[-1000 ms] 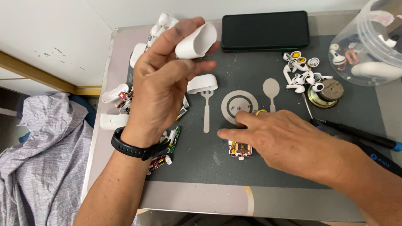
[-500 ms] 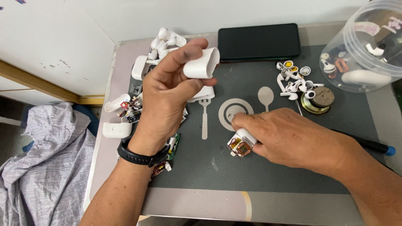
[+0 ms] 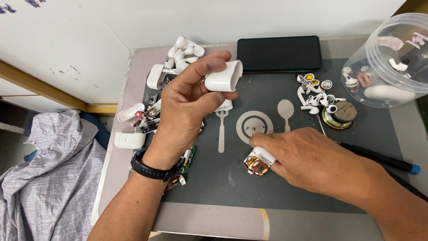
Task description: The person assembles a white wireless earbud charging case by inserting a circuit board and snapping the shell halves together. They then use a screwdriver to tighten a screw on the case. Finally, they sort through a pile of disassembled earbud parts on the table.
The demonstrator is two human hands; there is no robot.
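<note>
While my left hand is raised over the middle of the desk, its thumb and fingers are clamped on a white earbud-case shell, held by its rounded sides with the open end turned to the right. I judge the shell to be light, stiff and smooth, so it could slip if pinched only at the tips; a hold across the broad curved faces, as now, seems the safest. My right hand lies low on the dark grey mat, toward the near edge, its fingertips closed on a small white inner module with copper-coloured parts showing at its near end. That piece looks light and delicate, so I would take it by the white plastic body and keep off the exposed metal. The two hands are well apart.

Along the left edge lies a heap of white case parts and small circuit boards. A black phone rests at the far edge, a clear tub sits at the far right corner, and a black-handled tool lies beside my right wrist.
</note>
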